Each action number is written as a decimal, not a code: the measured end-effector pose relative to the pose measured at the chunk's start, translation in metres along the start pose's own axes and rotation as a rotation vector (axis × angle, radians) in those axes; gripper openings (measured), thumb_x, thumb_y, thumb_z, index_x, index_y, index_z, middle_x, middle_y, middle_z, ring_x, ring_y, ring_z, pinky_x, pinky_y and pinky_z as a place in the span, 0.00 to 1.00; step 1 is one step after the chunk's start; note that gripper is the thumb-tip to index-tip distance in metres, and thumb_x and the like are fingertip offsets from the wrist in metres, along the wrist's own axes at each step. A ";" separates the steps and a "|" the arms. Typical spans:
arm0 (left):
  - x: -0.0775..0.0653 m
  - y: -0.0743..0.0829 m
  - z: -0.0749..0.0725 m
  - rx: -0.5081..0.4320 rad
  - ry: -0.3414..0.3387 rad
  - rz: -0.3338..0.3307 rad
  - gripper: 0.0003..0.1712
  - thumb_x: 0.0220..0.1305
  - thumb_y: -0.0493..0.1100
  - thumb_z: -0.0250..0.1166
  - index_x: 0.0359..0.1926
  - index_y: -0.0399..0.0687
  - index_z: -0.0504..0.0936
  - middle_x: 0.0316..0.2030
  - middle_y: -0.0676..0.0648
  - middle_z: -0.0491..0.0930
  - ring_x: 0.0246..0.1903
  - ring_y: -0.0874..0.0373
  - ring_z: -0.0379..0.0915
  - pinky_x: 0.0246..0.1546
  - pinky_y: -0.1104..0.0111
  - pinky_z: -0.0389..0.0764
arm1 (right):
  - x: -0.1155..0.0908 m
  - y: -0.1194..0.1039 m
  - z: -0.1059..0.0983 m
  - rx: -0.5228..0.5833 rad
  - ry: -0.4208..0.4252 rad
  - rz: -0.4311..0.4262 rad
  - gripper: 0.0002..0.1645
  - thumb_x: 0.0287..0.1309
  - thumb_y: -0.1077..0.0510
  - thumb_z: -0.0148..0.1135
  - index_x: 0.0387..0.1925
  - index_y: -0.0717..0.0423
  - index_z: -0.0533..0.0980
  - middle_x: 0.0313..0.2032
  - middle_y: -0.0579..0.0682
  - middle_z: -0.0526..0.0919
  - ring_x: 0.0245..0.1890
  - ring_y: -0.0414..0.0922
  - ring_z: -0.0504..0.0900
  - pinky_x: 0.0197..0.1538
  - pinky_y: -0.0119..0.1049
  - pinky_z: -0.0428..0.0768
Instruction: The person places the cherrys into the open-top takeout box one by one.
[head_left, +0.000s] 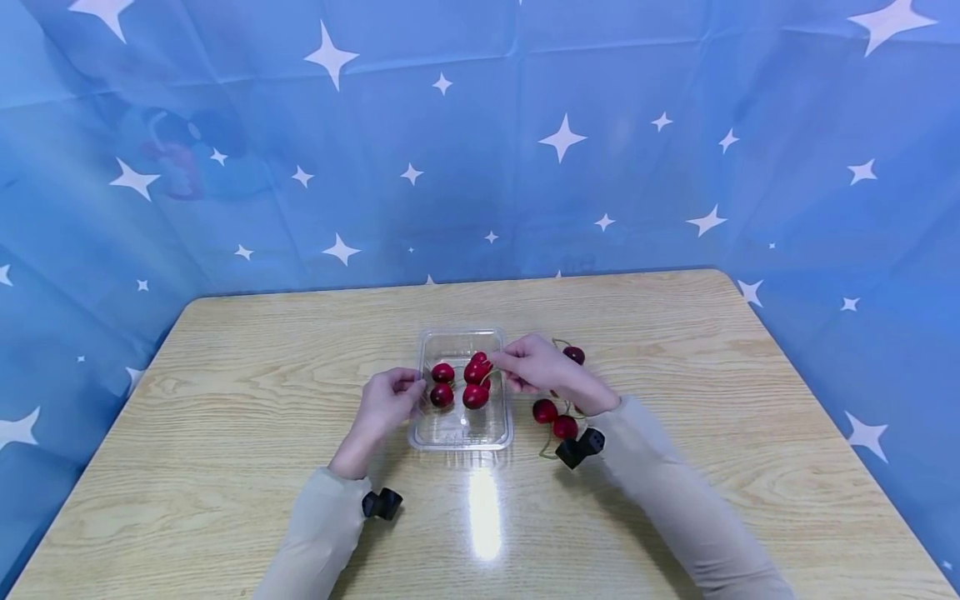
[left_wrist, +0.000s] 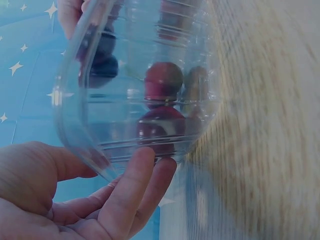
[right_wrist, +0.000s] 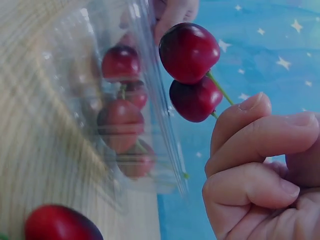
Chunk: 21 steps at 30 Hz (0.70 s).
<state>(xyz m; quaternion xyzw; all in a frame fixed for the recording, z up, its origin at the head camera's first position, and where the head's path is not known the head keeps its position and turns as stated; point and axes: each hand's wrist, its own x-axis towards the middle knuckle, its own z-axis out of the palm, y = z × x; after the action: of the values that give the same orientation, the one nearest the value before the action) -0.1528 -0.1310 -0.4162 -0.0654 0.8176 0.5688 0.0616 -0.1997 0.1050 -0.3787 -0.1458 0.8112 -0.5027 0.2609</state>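
A clear plastic container [head_left: 450, 435] sits mid-table with several red cherries [head_left: 442, 395] inside. At its left side, my left hand [head_left: 392, 396] holds the rim and wall between thumb and fingers [left_wrist: 134, 182]. My right hand [head_left: 536, 364] is over the container's right edge. Its curled fingers [right_wrist: 245, 140] pinch the green stems of a pair of cherries [right_wrist: 189, 52]. This pair hangs by the rim, above the cherries [right_wrist: 120, 125] seen through the clear wall. Where the stems end inside the right hand is hidden.
More cherries [head_left: 565, 427] with stems lie on the wooden table [head_left: 247, 417], right of the container and partly under my right forearm. One dark cherry [head_left: 573, 354] is beyond the right wrist. A blue star-patterned cloth [head_left: 465, 208] hangs behind the table.
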 end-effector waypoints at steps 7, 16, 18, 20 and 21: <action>0.000 0.000 0.000 0.002 0.007 0.004 0.15 0.63 0.33 0.58 0.49 0.28 0.77 0.36 0.37 0.79 0.27 0.55 0.76 0.27 0.69 0.83 | 0.004 -0.003 0.015 -0.045 -0.042 0.001 0.24 0.67 0.52 0.52 0.15 0.56 0.69 0.10 0.47 0.71 0.08 0.38 0.60 0.14 0.28 0.59; 0.001 -0.002 0.001 0.010 0.018 0.010 0.14 0.63 0.33 0.59 0.48 0.28 0.77 0.35 0.37 0.79 0.28 0.54 0.77 0.28 0.69 0.83 | 0.010 -0.007 0.035 -0.111 -0.071 -0.002 0.23 0.64 0.52 0.57 0.18 0.63 0.72 0.09 0.47 0.72 0.06 0.37 0.64 0.13 0.28 0.64; 0.001 -0.002 0.001 0.008 0.019 0.004 0.14 0.63 0.33 0.59 0.48 0.28 0.78 0.35 0.37 0.79 0.29 0.53 0.77 0.27 0.70 0.83 | 0.011 -0.009 0.037 -0.121 -0.080 0.011 0.22 0.63 0.52 0.58 0.18 0.63 0.73 0.09 0.47 0.72 0.06 0.37 0.64 0.13 0.28 0.64; 0.000 -0.001 0.001 0.008 0.018 0.001 0.14 0.63 0.33 0.59 0.48 0.29 0.78 0.35 0.37 0.79 0.29 0.52 0.77 0.27 0.70 0.83 | 0.012 -0.010 0.039 -0.135 -0.086 0.020 0.22 0.63 0.53 0.58 0.17 0.61 0.73 0.09 0.47 0.71 0.06 0.37 0.64 0.14 0.28 0.64; 0.000 -0.001 0.001 0.009 0.017 0.003 0.14 0.63 0.33 0.59 0.48 0.29 0.78 0.35 0.37 0.79 0.29 0.52 0.78 0.27 0.70 0.83 | 0.013 -0.011 0.040 -0.139 -0.091 0.020 0.22 0.63 0.53 0.58 0.16 0.59 0.72 0.09 0.47 0.71 0.06 0.37 0.64 0.14 0.28 0.64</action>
<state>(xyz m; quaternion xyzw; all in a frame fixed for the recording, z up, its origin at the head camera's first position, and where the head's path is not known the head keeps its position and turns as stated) -0.1528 -0.1302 -0.4171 -0.0689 0.8205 0.5648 0.0542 -0.1875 0.0639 -0.3868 -0.1780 0.8329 -0.4353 0.2916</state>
